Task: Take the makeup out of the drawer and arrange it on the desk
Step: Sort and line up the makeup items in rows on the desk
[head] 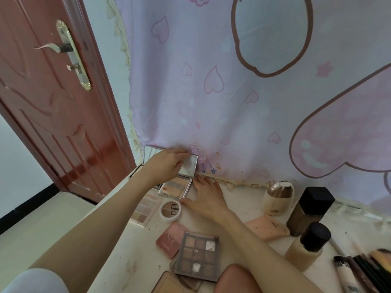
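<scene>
A mirrored compact palette stands open at the back left of the white desk. My left hand grips the top edge of its raised mirror lid. My right hand lies flat on the desk, fingers spread, against the palette's right side and holding nothing. Its thumb is next to a round white compact. A clear eyeshadow palette lies left of that. Nearer me lie a brown nine-pan palette and a pink compact. No drawer is in view.
On the right stand a beige egg-shaped container, a dark square-capped bottle and a round-capped foundation bottle. A pink puff and several brushes lie nearby. A lilac cloth hangs behind the desk; a red door is on the left.
</scene>
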